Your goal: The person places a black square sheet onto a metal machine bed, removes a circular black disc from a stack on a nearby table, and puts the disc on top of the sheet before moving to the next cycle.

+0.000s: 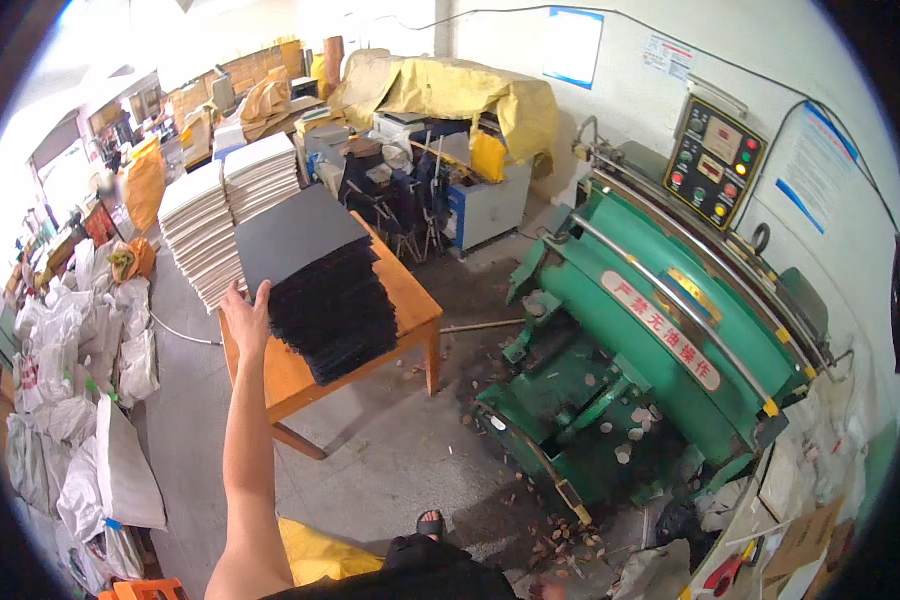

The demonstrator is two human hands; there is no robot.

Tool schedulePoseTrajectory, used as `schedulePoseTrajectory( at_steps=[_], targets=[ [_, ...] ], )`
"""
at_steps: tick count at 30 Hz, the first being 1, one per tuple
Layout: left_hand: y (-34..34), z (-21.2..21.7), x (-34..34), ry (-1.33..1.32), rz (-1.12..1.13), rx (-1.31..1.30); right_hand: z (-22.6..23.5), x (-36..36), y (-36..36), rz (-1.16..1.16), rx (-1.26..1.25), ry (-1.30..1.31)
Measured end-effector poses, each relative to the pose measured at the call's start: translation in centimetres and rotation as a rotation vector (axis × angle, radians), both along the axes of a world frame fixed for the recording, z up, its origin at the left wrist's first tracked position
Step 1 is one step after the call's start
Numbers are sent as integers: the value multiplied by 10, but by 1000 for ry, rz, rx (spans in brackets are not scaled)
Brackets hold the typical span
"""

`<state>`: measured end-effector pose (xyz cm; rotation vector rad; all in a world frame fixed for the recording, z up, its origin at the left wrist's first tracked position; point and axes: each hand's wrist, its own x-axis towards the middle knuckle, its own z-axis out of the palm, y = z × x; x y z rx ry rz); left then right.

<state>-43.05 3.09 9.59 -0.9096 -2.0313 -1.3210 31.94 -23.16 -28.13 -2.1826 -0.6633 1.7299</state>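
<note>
My left hand (245, 320) reaches forward to the near left side of a tall stack of black sheets (335, 305). Its thumb and fingers are apart, with the thumb at the edge of the smooth dark grey top sheet (298, 235). No sheet is visibly gripped. The stack stands on an orange wooden table (410, 300), its lower layers ragged at the near side. White sheets (195, 225) are piled high beside and behind it. At the lower edge, a blurred skin-toned patch may be my right hand (548, 590); its fingers cannot be made out.
To the right stands a green machine (620, 330) with a metal bar and a button panel (715, 160). White sacks (80, 340) line the left side. Scraps (570, 545) litter the floor by the machine. Red-handled scissors (725, 575) lie at the lower right.
</note>
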Motion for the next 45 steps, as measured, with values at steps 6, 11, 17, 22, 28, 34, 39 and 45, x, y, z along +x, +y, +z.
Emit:
schedulePoseTrajectory(
  at_steps=[6, 11, 17, 22, 28, 34, 39, 45],
  targets=[
    [-6, 10, -25, -860, -525, 176, 12, -41, 58, 68, 88, 35],
    [-40, 9, -58, -1018, -515, 252, 12, -58, 69, 138, 46, 12],
    [-109, 47, 25, -1238, -917, 351, -5, -44, 43, 145, -102, -72],
    [-77, 17, -52, -1114, -563, 372, -15, -22, 25, 167, -103, -133],
    [-7, 58, 65, -1150, -884, 448, 133, -76, 130, 125, 455, -112],
    [41, -32, 222, -1495, -1149, 30, 346, -67, 212, -352, 905, 813],
    [0, -60, 330, -1754, -1098, -401, 335, 40, 315, -728, 1030, 391],
    [-33, -78, 377, -1848, -1158, -549, 218, 110, 424, -749, 545, 57]
  ],
)
